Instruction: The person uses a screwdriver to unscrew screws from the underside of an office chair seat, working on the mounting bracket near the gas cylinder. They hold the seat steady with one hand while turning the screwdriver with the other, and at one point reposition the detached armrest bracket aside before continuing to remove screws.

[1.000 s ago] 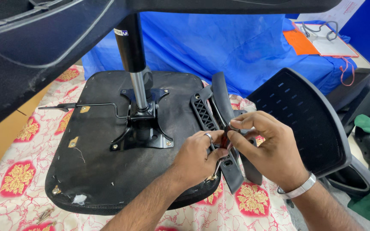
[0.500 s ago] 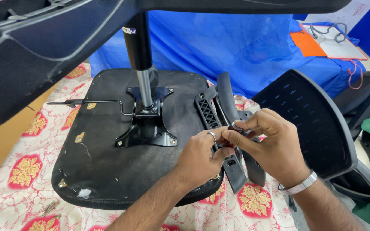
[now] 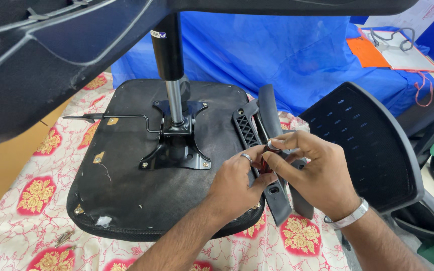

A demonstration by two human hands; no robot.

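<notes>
Both hands meet over the near right edge of an upturned chair seat. The left hand (image 3: 237,183), a ring on one finger, and the right hand (image 3: 317,175), a silver bracelet at its wrist, pinch a small dark cylindrical part (image 3: 269,150) between their fingertips; both are closed narrowly on it, though what the part is cannot be told. Directly beneath the grip lies a black plastic armrest bracket (image 3: 277,193), its lower end reaching just below the fingers and its ribbed upper end running away from them, beside a second curved black armrest piece (image 3: 267,108). Under and left of the grip spreads the black seat underside (image 3: 126,195), resting on a red and gold floral cloth (image 3: 36,193). Farther left and beyond the hands, a metal mounting plate (image 3: 174,150) is bolted to the seat, with a gas-lift cylinder (image 3: 169,60) rising from it and a thin lever (image 3: 111,118) running off leftward. Right of the grip stands a black mesh backrest (image 3: 362,145). Behind everything hangs a blue sheet (image 3: 277,55), with a clipboard (image 3: 398,50) on it at far right.
</notes>
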